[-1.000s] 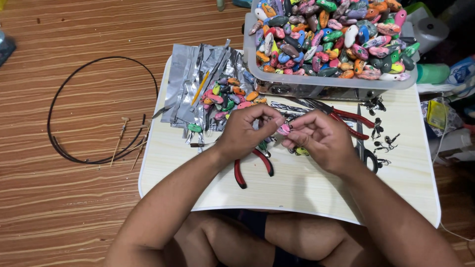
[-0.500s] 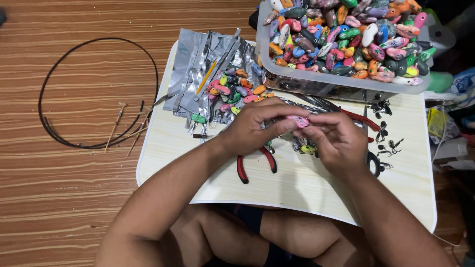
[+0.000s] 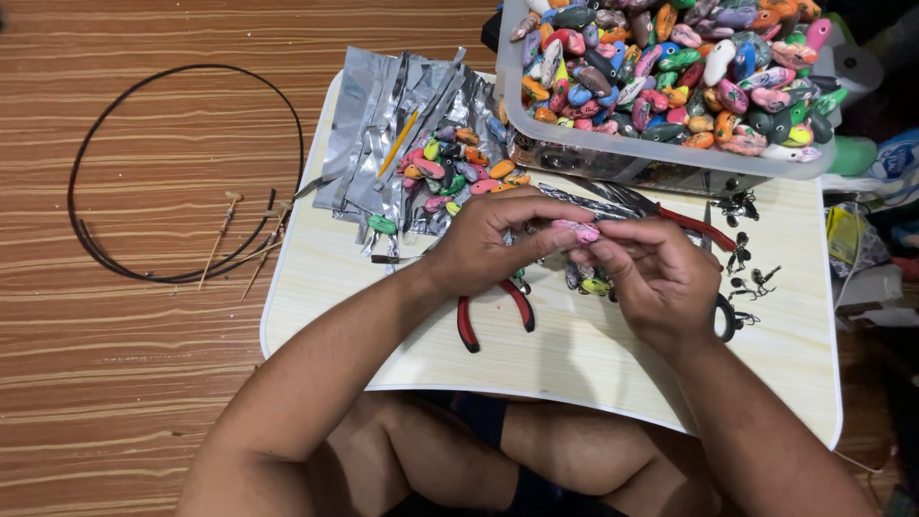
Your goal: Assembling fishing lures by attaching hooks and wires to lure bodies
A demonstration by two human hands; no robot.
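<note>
Left hand (image 3: 488,239) and right hand (image 3: 651,273) both still pinch the pink lure (image 3: 577,230) over desk (image 3: 593,364); grip unchanged, camera shifted.

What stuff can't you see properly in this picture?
- Pink piece, head view: mostly covered by the fingertips of the left hand and right hand; its shape is unclear.
- Red-handled pliers: the head is hidden under the left hand.
- Clear tub of coloured pieces: cut off by the top edge.
- Small black hooks: too small to tell their exact form.
- Things at the right edge: cut off and blurred.
</note>
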